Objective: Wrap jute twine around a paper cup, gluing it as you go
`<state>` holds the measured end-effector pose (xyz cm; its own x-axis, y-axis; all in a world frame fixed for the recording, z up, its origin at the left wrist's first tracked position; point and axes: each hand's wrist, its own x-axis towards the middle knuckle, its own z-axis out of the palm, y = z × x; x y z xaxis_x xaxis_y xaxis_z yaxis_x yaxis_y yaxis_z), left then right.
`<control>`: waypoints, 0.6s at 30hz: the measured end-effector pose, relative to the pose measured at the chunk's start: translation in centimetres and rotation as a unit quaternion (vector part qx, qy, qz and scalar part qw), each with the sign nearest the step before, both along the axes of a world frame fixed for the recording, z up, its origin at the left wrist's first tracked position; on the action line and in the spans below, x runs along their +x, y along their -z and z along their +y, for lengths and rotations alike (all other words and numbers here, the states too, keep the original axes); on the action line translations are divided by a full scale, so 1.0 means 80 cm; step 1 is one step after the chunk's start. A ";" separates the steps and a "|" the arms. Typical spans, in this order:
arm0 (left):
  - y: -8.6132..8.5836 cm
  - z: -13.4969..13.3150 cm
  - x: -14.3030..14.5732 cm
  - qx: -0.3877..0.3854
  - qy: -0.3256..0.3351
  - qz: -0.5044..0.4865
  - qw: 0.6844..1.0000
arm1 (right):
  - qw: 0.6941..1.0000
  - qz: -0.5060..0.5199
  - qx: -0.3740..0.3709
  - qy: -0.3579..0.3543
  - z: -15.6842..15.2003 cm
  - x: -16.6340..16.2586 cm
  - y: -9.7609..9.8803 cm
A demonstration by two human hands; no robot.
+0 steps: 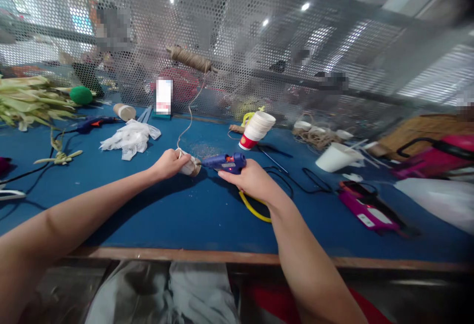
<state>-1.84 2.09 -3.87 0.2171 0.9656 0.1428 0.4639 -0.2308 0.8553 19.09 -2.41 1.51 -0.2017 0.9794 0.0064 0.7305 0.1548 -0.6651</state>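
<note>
At the far left a heap of corn husks ran out of the picture, with a green ball beside it and a spare glue gun lying nearer. A cardboard tube lay on its side, its inside too dim to read, just behind a crumpled white cloth. On the blue table, the left hand had its fingers closed round a small white cup-like piece, which lay tilted, partly covered by the grip; whether it held anything could not be made out. Twine ran up from it to a spool in front of the perforated screen. The right hand was wrapped round the handle of a blue glue gun, the nozzle at the piece's right end; whether they touched could not be told, and the trigger finger was hard to see. Behind, a leaning stack of paper cups stood nested, a red one lowest. Farther right, a twine heap lay among small white cups, near a larger white cup, its contents unseen. A white bag was blurred and cut off by the edge.
</note>
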 end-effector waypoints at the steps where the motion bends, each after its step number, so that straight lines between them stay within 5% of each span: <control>1: -0.001 0.000 0.000 -0.001 -0.001 0.000 1.000 | 1.000 0.000 -0.002 -0.001 0.000 -0.001 -0.001; 18: 0.003 -0.005 -0.002 0.056 0.009 0.058 0.997 | 0.999 0.014 0.024 0.017 0.003 -0.002 0.002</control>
